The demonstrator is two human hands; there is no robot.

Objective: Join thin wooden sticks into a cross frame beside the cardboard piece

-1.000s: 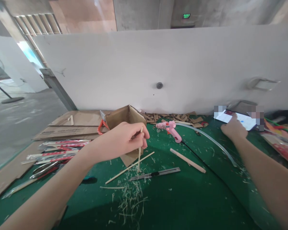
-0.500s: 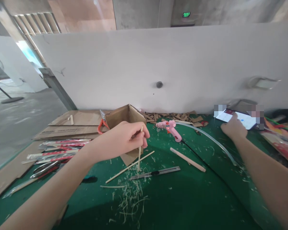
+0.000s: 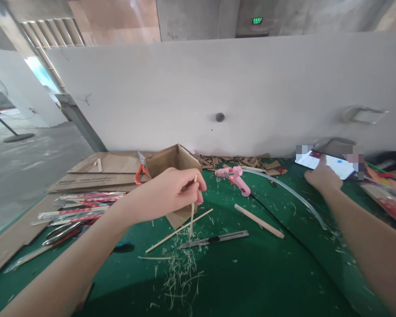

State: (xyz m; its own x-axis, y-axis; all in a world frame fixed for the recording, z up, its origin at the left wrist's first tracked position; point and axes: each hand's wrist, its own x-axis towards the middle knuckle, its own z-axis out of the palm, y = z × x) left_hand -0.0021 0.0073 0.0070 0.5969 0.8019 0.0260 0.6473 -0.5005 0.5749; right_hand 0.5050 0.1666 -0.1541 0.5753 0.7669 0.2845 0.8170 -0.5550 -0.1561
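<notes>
My left hand [image 3: 178, 189] pinches a thin wooden stick [image 3: 192, 220], upright, its lower end down among pale shavings on the green tabletop. A second thin stick [image 3: 174, 234] lies slanted just behind it. Below them rests a utility knife [image 3: 214, 239] with a grey body and black slider. Far to the right, my right hand [image 3: 325, 176] has its index finger stretched out onto the lit screen of a phone [image 3: 341, 166]; the other fingers are curled loosely and hold nothing.
Behind my left hand stands an open cardboard box [image 3: 165, 156] with orange-handled scissors [image 3: 141, 169] beside it. A pink glue gun [image 3: 239, 180] trails a black cord. A thicker wooden rod [image 3: 259, 221] lies nearby. Wrapped sticks [image 3: 82, 204] are at left; cardboard scraps line the wall [image 3: 185, 97].
The view has shifted very slightly. A blue dot on the phone screen has moved a little to the right and up. Both hands stay in the same places.
</notes>
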